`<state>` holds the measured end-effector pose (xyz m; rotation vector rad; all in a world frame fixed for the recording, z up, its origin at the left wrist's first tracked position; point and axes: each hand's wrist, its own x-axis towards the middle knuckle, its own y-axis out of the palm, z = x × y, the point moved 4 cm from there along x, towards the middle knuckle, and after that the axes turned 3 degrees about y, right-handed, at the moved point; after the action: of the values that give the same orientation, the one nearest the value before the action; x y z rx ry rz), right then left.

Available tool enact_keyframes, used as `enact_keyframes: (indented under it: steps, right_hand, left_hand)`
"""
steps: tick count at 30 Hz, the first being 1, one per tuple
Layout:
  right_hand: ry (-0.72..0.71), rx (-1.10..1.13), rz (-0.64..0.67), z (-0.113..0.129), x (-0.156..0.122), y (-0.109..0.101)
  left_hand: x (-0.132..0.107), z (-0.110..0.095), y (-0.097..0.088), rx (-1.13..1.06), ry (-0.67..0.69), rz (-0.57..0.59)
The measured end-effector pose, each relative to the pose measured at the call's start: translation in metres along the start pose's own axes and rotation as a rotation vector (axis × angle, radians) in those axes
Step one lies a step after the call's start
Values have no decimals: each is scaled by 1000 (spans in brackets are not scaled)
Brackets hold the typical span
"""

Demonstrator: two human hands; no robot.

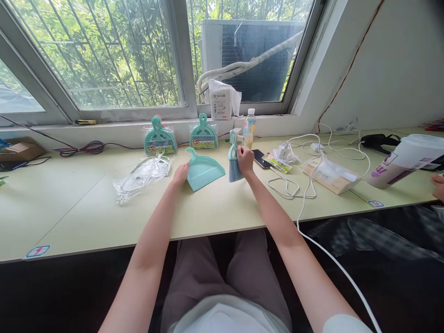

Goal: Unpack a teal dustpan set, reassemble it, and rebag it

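A small teal dustpan (203,171) lies flat on the pale desk (86,208), handle pointing away from me. My left hand (181,175) rests at its left edge, fingers curled against the rim. My right hand (244,160) is closed around a little teal hand brush (233,164), held upright with its bristles down on the desk just right of the dustpan. An empty clear plastic wrapper (142,176) lies to the left of the dustpan.
Two packaged dustpan sets (160,138) (203,134) lean against the window ledge. A drink bottle (249,128), phone (261,158), white cables (294,185), tissue pack (329,175) and a tilted large cup (405,159) sit right. Another person's hand (438,185) shows at far right.
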<state>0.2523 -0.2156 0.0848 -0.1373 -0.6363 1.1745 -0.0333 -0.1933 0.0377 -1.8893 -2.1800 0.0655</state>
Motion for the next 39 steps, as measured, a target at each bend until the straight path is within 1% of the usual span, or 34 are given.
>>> enact_keyframes:
  steps: [1,2,3,6,8,11,15,17,20,22,24,26,29,30,31,32,33,34,35,36,38,39]
  right_hand:
    - [-13,-113,-52,-4,1,-5]
    - [-16,-234,-68,-9,1,-6]
    - [-13,-359,-56,-14,1,-6]
    - [20,-603,90,-27,-2,2]
    - [6,-680,120,-27,-5,4]
    - [4,-747,142,-23,-6,5]
    - [42,-839,263,-18,-10,11]
    - [55,-853,297,-17,-12,15]
    - [87,-870,305,-20,-12,15]
    - [114,-890,264,-25,-10,11]
    - [140,-873,194,-29,-6,3]
    - [143,-808,114,-30,-2,-4]
    - [87,-671,20,-22,0,-11]
    - [53,-625,23,-19,0,-10]
    - [8,-578,67,-15,-1,-8]
    - [-47,-527,158,-12,-3,-3]
    - [-104,-467,278,-10,-5,3]
    - [-156,-401,405,-8,-8,9]
    - [-192,-333,514,-8,-11,13]
    - [-212,-267,590,-8,-14,17]
    - [-209,-158,639,-10,-16,20]
    - [-202,-118,643,-12,-16,21]
  left_hand:
    - [1,1,-9,64,-24,-12]
    - [2,1,-17,170,-45,-14]
    - [1,0,-22,309,-59,-10]
    - [-2,-5,-27,737,-48,8]
    - [-5,-9,-26,881,-25,-8]
    - [-8,-11,-26,933,-27,-58]
    - [-9,-11,-26,925,-15,-87]
    - [-9,-11,-24,942,8,-90]
    - [-10,-11,-19,985,57,-87]
    - [-11,-11,-13,998,107,-61]
    - [-15,-12,0,976,191,16]
    - [-23,-14,19,903,293,170]
    - [-41,-21,53,755,397,419]
    - [-48,-25,63,725,425,478]
    - [-54,-29,71,707,457,518]
    - [-58,-34,76,697,495,542]
    - [-62,-39,79,691,542,549]
    - [-63,-44,79,688,594,529]
    - [-62,-49,75,685,645,476]
    - [-59,-52,68,685,692,404]
    - [-51,-55,52,696,753,269]
    - [-47,-53,46,709,766,240]
